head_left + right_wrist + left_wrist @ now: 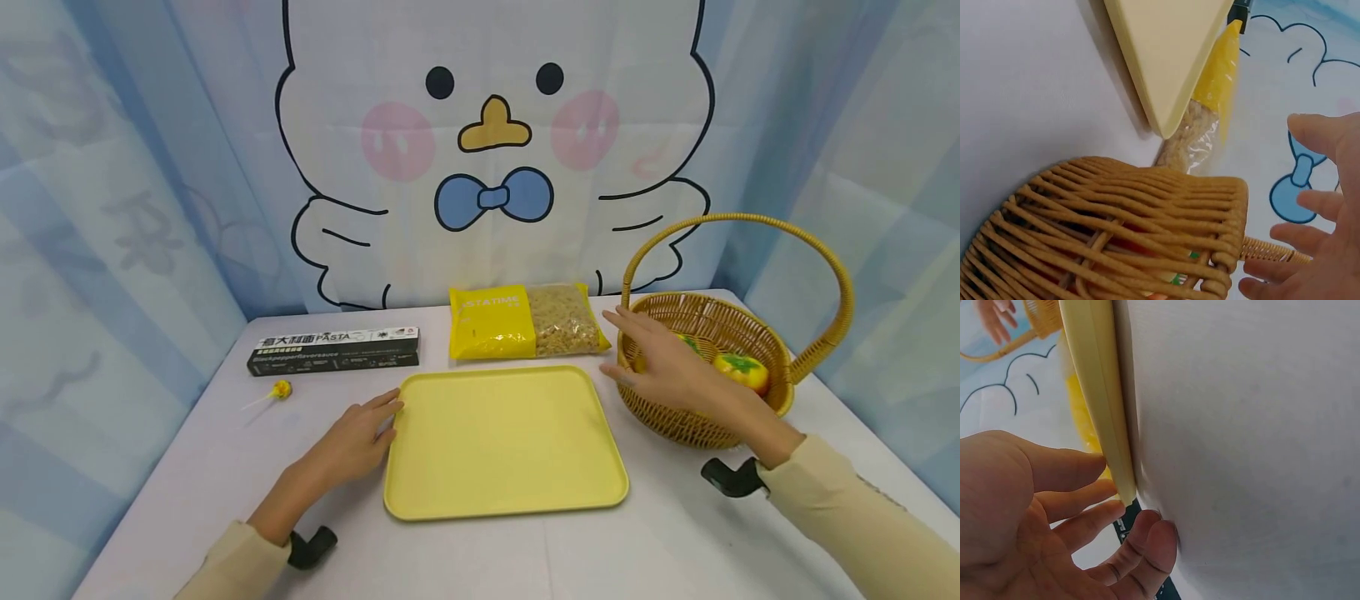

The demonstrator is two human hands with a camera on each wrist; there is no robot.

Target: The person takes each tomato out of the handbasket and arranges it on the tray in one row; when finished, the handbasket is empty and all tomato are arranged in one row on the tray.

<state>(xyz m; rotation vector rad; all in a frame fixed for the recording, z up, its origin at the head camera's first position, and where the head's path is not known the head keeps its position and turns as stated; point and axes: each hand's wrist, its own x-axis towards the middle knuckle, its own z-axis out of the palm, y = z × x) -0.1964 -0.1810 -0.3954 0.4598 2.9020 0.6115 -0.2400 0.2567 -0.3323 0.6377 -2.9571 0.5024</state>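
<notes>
A yellow rectangular tray (506, 442) lies flat on the table in front of me. My left hand (360, 437) is at its left edge, fingertips right at the rim with the fingers loosely spread. The left wrist view has the thumb (1069, 467) against the tray's side. Over the left rim of a wicker basket (693, 429) hovers my right hand (663, 358), its fingers extended and nothing in its grasp. Inside the basket, a yellow-red-green fruit-like item (741, 372) shows; the hand partly hides the other contents.
Behind the tray sits a yellow and clear bag of pasta (491, 323). At the back left are a black and white pasta box (333, 352) and a yellow lollipop (281, 389). The basket's tall handle (843, 292) arches up on the right. Printed curtains surround the table.
</notes>
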